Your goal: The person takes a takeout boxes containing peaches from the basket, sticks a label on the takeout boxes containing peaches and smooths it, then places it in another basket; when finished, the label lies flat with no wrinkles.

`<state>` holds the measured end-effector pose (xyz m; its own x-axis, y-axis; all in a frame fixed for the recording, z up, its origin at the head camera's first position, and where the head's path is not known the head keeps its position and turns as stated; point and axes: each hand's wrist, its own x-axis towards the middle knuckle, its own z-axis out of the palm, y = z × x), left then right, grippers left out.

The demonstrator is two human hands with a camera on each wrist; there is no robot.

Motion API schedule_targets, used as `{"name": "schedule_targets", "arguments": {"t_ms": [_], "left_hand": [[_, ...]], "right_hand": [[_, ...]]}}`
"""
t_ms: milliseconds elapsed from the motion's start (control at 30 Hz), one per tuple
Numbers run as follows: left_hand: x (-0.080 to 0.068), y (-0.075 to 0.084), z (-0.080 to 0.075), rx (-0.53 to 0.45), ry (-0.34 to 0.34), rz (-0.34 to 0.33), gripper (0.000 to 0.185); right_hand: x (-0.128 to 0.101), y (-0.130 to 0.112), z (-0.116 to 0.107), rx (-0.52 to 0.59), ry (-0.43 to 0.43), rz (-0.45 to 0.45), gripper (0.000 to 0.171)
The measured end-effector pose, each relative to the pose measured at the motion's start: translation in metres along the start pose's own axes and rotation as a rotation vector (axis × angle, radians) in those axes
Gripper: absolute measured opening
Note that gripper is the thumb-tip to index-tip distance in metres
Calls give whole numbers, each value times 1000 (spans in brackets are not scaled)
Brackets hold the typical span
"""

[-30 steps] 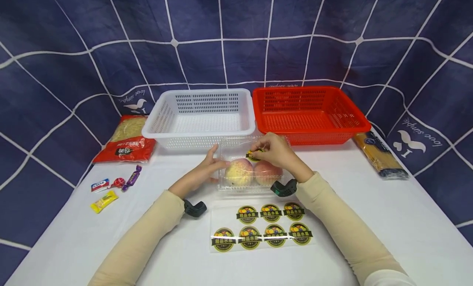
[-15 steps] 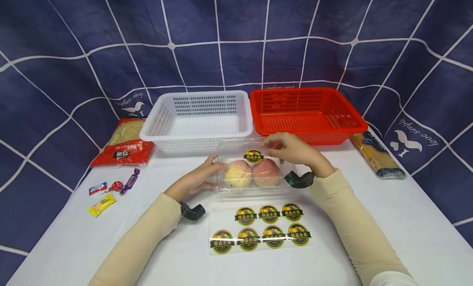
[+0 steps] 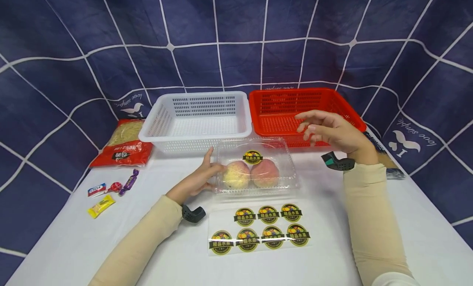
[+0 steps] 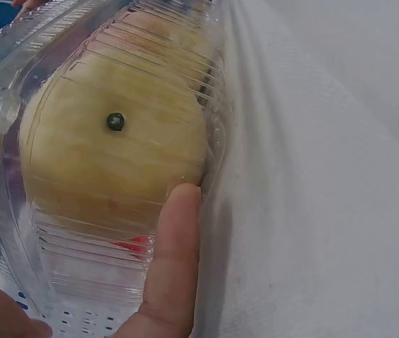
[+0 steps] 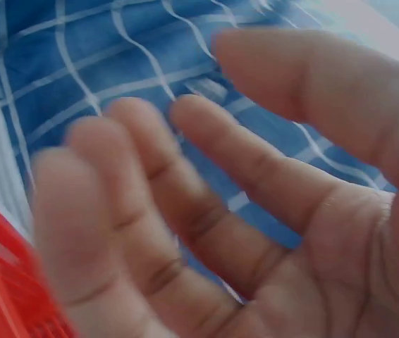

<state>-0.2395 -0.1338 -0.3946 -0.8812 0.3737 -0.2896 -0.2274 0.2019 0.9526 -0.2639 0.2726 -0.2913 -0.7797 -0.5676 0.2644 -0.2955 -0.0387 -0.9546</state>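
Observation:
A clear plastic clamshell box [image 3: 289, 164] stands on the table with two peaches [image 3: 265, 173] inside, one yellowish and one red. On its lid lies a round black and gold fruit sticker [image 3: 253, 157]. My left hand [image 3: 199, 178] rests against the box's left side; in the left wrist view one straight finger [image 4: 173, 267] touches the ribbed plastic beside the yellow peach [image 4: 115, 158]. Raised in front of the red basket, my right hand [image 3: 332, 132] has its fingers spread and loosely bent, with nothing in them. A sheet of several matching stickers [image 3: 227, 215] lies nearer me.
Behind the box stand a white basket [image 3: 196, 134] and a red basket [image 3: 310, 139]. A red noodle bag [image 3: 125, 148] and several wrapped candies [image 3: 101, 206] lie at the left. A pasta pack [image 3: 393, 164] lies at the right, partly behind my right arm.
My right hand has let go of the sticker, leaving it on the lid, and has moved up and right away from the box. My left hand stays at the box's left side.

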Motion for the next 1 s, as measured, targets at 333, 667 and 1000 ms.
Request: {"name": "schedule_targets", "arguments": {"t_ms": [333,667,1000], "left_hand": [[-3,1,-3,18,-12,33,116],[-4,-1,-10,35,-96,86,118],[-1,-5,-13,30,-144,102,118]], "right_hand": [[-33,13,-43,392,503,-231,29],[-61,39,-76,345,962,-133,22],[-72,66,-92,79,1029,337,44]]}}
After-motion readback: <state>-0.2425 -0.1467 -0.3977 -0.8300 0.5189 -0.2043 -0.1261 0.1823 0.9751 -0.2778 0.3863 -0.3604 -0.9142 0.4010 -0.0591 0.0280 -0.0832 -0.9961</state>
